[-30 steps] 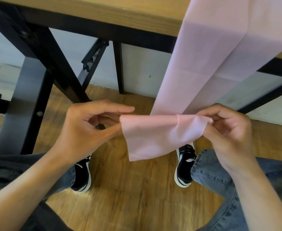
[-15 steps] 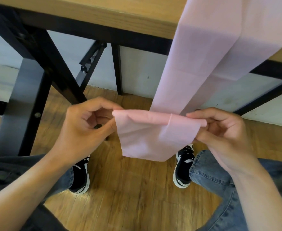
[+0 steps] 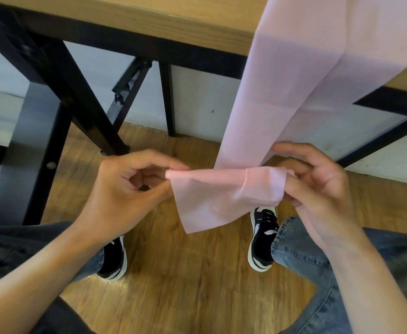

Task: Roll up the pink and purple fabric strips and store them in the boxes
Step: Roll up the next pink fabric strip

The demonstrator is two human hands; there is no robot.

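Observation:
A long pink fabric strip (image 3: pixel 301 75) hangs over the front edge of the wooden table (image 3: pixel 163 22) and runs down to my hands. Its lower end is folded over into a flap that droops below a horizontal fold. My left hand (image 3: pixel 127 191) pinches the left end of that fold between thumb and fingers. My right hand (image 3: pixel 318 186) pinches the right end, where the cloth wraps round my fingertips. No purple strip or box is in view.
Black metal table legs and braces (image 3: pixel 77 100) stand at the left and behind, against a pale wall. Below my hands is a wooden floor (image 3: pixel 185 285), with my two black-and-white shoes and my knees in jeans at either side.
Both hands have lifted the folded end slightly and turned it. The hanging flap is shorter on the right, where more cloth is now wrapped round my right fingers.

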